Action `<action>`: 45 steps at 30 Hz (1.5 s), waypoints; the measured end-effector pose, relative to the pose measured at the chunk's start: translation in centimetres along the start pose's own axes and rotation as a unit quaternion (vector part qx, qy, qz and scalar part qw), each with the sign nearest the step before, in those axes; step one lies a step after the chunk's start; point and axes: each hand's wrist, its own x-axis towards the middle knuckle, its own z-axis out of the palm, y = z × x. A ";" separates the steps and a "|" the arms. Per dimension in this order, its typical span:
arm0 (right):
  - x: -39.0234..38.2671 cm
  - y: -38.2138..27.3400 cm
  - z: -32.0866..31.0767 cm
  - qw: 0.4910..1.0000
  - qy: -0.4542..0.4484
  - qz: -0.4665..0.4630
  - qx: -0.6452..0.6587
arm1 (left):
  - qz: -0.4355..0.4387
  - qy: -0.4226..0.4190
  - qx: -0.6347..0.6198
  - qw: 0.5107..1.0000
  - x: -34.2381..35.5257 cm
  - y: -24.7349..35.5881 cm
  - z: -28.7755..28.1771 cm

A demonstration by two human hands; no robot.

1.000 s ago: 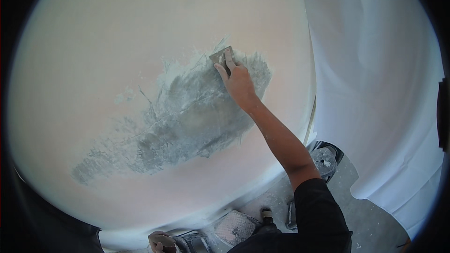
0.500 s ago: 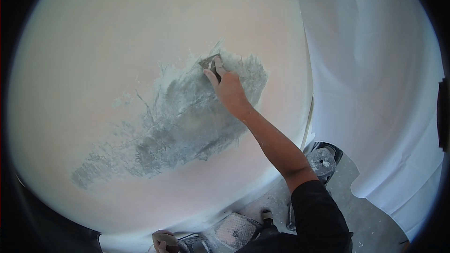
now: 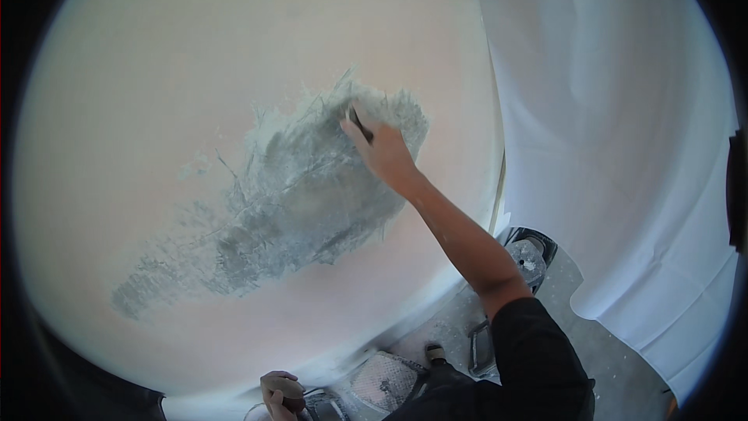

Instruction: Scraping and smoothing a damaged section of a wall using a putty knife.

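Note:
My right hand (image 3: 382, 148) reaches up to a large pale wall (image 3: 195, 54) and grips the dark handle of a putty knife (image 3: 358, 123). Its blade is smeared by motion and mostly edge-on, at the upper part of a rough grey patch of filler (image 3: 312, 203). The patch runs slantwise from lower left to upper right, with ragged, scratched edges. Low in the picture, my left hand (image 3: 280, 391) is closed around a brownish, rounded thing that I cannot make out.
White sheeting (image 3: 600, 125) hangs along the right side. Below the wall stand a dusty stool (image 3: 527, 261) and a spattered, textured seat or step (image 3: 383, 380) on the grey floor (image 3: 569, 304). My shoe (image 3: 435, 352) shows near them.
The putty knife has turned, its blade going from face-on to nearly edge-on and blurred. My left hand sits slightly higher and further right. The whole view has shifted a little.

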 end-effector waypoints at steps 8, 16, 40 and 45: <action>-21.6 7.2 -1.0 0.938 -0.263 0.220 0.057 | -0.112 -0.008 -0.068 0.991 3.6 -3.7 4.4; -27.2 12.0 -1.6 0.861 -0.431 0.236 0.130 | -0.301 -0.058 -0.054 0.950 7.6 -8.1 12.0; -17.7 24.7 -5.3 0.747 -0.558 0.178 0.314 | -0.014 -0.060 0.076 0.995 21.7 -6.7 25.9; -16.8 23.1 -4.5 0.676 -0.531 0.277 0.430 | 0.049 -0.049 0.072 0.995 23.0 -4.4 24.7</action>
